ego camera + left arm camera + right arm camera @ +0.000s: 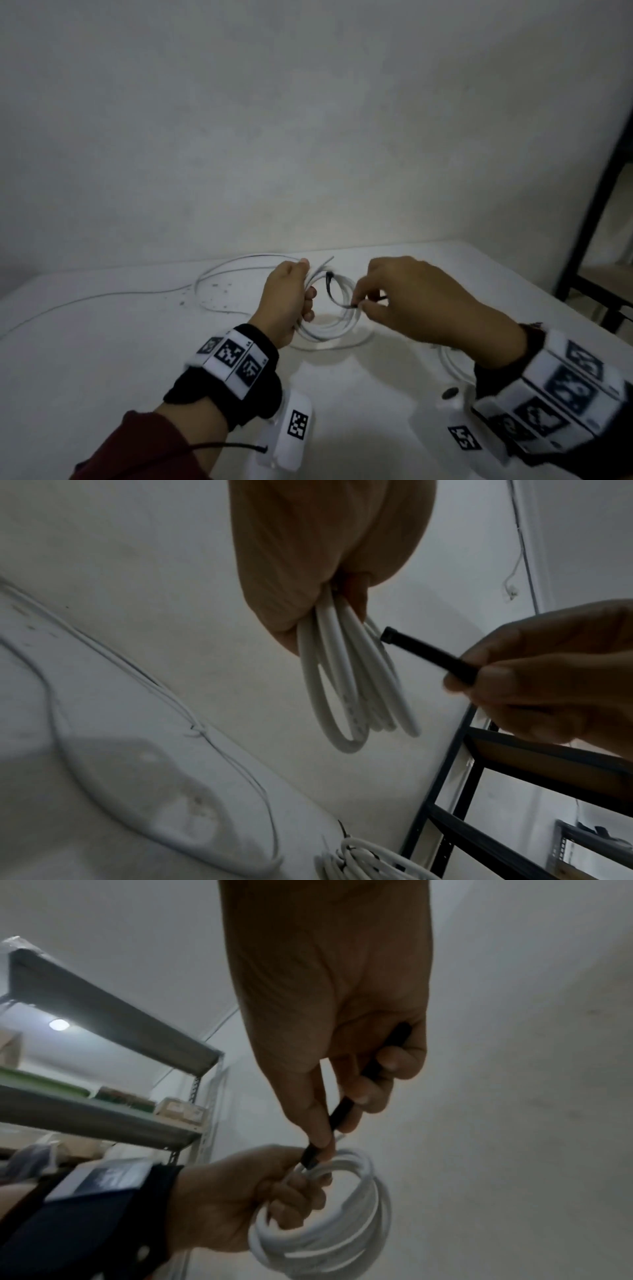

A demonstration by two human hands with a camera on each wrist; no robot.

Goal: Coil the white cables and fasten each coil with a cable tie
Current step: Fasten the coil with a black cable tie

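Note:
My left hand [306, 301] grips one side of a coil of white cable [337, 327], held just above the white table [102, 342]. My right hand [359, 303] pinches a thin black cable tie [330, 291] that curves across the coil's top. In the left wrist view the coil [346, 683] hangs in several loops from the left hand [308, 561], and the tie's end [428, 653] points at the loops from the right hand [548, 683]. The right wrist view shows the tie [339, 1115] running down from my right hand [329, 1137] to the coil [363, 1218], next to the left hand [240, 1199].
A loose white cable [219, 274] loops over the table's far left. Another white coil [363, 859] with a dark tie lies on the table near my right wrist. A black shelf frame [596, 205] stands to the right of the table. A grey wall rises behind.

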